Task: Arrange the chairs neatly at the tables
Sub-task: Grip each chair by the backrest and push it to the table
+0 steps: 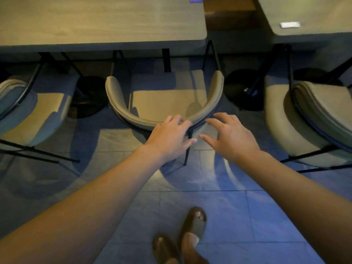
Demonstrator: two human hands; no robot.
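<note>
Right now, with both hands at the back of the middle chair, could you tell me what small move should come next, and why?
Probably close both hands on the backrest and ease the middle chair forward. The left hand rests open on the curved back and the right hand hovers open beside it, so neither grips. Most of the seat lies short of the table edge.

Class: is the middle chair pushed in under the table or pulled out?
Partly in. The middle chair has its front under the table edge; most of the seat shows.

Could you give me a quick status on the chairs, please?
Both hands, left hand and right hand, open at middle chair backrest. Nothing blocking.
</note>
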